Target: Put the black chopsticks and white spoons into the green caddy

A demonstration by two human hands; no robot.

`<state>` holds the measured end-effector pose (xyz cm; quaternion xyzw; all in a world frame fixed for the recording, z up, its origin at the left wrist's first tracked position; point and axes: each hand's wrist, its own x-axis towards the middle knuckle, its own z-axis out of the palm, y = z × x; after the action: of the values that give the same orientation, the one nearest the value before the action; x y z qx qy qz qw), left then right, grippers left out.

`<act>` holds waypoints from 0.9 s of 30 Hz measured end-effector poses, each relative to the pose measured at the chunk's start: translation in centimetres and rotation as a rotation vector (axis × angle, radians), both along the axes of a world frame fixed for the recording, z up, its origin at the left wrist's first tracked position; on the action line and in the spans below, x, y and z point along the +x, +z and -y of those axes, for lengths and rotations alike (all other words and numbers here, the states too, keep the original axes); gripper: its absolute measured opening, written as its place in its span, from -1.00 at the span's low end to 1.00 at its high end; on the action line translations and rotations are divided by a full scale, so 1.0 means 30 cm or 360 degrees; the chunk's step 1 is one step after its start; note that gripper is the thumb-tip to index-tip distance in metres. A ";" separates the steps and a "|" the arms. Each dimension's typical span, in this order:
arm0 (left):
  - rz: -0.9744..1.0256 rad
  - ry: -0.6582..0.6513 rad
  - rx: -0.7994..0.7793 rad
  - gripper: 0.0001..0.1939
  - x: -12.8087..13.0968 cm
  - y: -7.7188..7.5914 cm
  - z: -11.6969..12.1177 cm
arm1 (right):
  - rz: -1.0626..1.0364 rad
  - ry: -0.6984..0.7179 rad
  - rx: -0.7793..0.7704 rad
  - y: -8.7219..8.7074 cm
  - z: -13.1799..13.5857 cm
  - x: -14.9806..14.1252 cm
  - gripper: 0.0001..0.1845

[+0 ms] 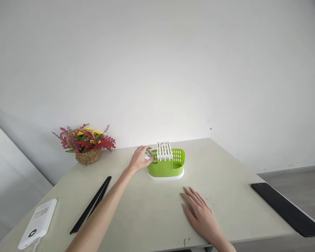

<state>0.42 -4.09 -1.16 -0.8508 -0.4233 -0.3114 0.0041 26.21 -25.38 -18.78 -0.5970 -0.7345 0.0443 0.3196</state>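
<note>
A green plastic utensil holder (161, 170) with slotted walls stands on a white oval base tray (166, 178) near the back of the table. Across its middle sits a white slotted rack (164, 150). At the holder's left end my left hand (142, 157) has its thumb and fingers closed around a small white rounded piece (148, 153), partly hidden by the fingers. Whether that piece is joined to the holder I cannot tell. My right hand (199, 213) lies palm down on the tabletop in front of the holder, fingers stretched out, holding nothing.
Black chopsticks (94, 203) lie beside my left forearm. A white device with a cable (39, 222) rests at the table's left edge. Behind it stands a wicker basket of flowers (88, 156). A long black flat object (286, 208) lies along the right edge.
</note>
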 end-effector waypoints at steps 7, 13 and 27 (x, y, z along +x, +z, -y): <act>-0.0051 0.0085 0.0040 -0.83 0.020 -0.025 0.010 | -0.0019 0.0014 0.0064 -0.007 -0.002 -0.001 -0.55; -0.0094 0.0147 0.0093 -0.82 0.036 -0.025 0.001 | -0.0034 0.0017 0.0075 0.000 -0.002 0.000 -0.55; -0.0202 0.0354 0.0308 -0.43 0.113 0.022 -0.066 | -0.0049 0.0018 0.0070 0.008 -0.005 0.000 -0.55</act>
<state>3.81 -2.12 -0.50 -0.8122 -0.4819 -0.2940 0.1473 26.21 -25.22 -18.53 -0.5848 -0.7337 0.0393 0.3436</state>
